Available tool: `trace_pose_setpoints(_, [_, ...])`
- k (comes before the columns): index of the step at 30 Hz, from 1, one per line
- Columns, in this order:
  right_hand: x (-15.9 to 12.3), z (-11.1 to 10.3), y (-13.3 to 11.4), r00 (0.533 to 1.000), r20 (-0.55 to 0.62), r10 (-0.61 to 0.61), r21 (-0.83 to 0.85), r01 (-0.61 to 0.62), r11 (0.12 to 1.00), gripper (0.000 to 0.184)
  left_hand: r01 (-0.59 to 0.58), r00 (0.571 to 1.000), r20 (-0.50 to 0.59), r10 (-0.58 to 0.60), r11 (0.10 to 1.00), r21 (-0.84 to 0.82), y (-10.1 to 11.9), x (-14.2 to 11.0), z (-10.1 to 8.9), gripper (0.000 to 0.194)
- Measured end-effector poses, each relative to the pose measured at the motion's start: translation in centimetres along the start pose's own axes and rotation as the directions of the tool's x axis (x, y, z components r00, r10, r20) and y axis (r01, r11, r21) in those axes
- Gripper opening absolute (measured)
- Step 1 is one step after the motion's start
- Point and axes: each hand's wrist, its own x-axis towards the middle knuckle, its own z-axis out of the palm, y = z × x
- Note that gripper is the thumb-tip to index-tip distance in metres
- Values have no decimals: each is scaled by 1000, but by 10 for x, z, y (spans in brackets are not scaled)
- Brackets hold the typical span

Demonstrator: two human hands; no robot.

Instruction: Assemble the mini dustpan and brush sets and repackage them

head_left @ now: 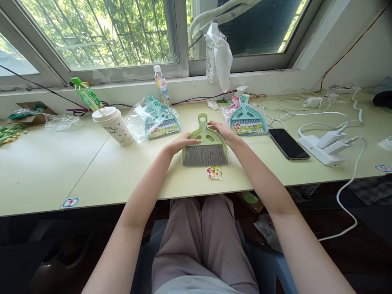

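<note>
A light green hand brush (205, 149) with grey bristles lies nested in a matching green dustpan (227, 157) on the table in front of me. My left hand (182, 143) grips the set at its left side, thumb across the brush's edge. On the upper right side, my right hand (224, 130) holds it, fingers partly hidden behind the handle. Just below the bristles, a small printed label (214, 172) lies on the table. Teal brush-and-dustpan sets with printed labels rest to the left (163, 122) and right (247, 118), partly in clear plastic; a pink handle shows at the right.
A lidded white cup (112, 125), a green-capped bottle (87, 94) and a clear bottle (162, 85) stand left of centre. To the right lie a black phone (288, 143) and a white power strip (320, 150) with trailing cables. The table's front edge (202, 196) is above my lap.
</note>
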Motion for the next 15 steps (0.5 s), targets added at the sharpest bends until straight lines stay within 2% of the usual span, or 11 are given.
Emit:
trace_pose_setpoints(3, [3, -8, 3, 998, -59, -23, -9, 22, 1000, 29, -1, 990, -141, -22, 986, -165, -3, 5, -5, 50])
trace_pose_setpoints(6, [6, -11, 9, 995, -90, -53, -243, 29, 970, 19, -108, 938, -345, -11, 940, -322, -6, 10, -15, 44])
trace_pose_setpoints(9, [7, -12, 10, 997, 71, -8, -541, 46, 840, 22, -228, 853, -521, -20, 884, -408, -10, 15, -28, 36])
trace_pose_setpoints(11, [6, -15, 7, 979, 200, 39, -677, 109, 728, 34, -242, 811, -582, -68, 865, -439, -14, 18, -35, 33])
trace_pose_setpoints(13, [4, -21, 2, 947, 310, 83, -742, 186, 643, 49, -229, 785, -609, -115, 859, -457, -16, 19, -39, 36])
trace_pose_setpoints(15, [2, -27, -3, 908, 400, 121, -757, 254, 602, 59, -228, 771, -624, -130, 858, -460, -18, 20, -40, 47])
